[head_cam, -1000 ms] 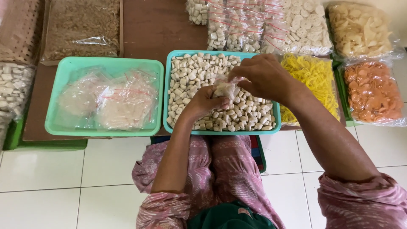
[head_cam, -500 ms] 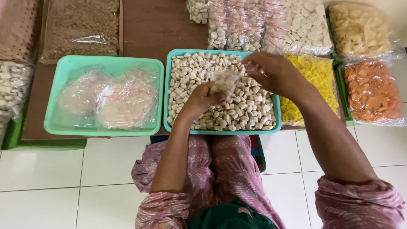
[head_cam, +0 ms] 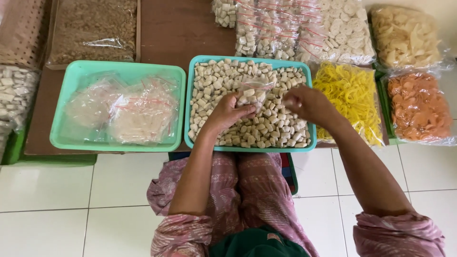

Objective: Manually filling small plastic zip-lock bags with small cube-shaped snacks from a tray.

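Head view, looking down at a seated person's two hands over a teal tray [head_cam: 190, 109] of small pale cracker pieces [head_cam: 266, 128]. Compared with a moment ago, the hands have separated: the right hand [head_cam: 307, 102] has dropped from the bag's mouth and moved off to the right, and the left hand [head_cam: 228, 113] has settled lower, nearer the pieces. The left hand's fingers are curled around the bottom of a small clear plastic bag [head_cam: 254, 90], partly filled with the same pieces and held upright just above the tray's heap. The right hand's fingers are bunched loosely together beside the bag; whether they pinch anything cannot be told.

To the left, a second teal tray [head_cam: 62, 104] holds filled, tied clear bags [head_cam: 126, 112]. Both trays rest on a brown surface [head_cam: 166, 33]. Behind them lie a stack of sealed small packets [head_cam: 273, 28] and a large bag of round white crackers [head_cam: 345, 31]. To the right sit bags of yellow noodle-like crackers [head_cam: 352, 93], orange chips [head_cam: 419, 107] and pale yellow chips [head_cam: 404, 35]
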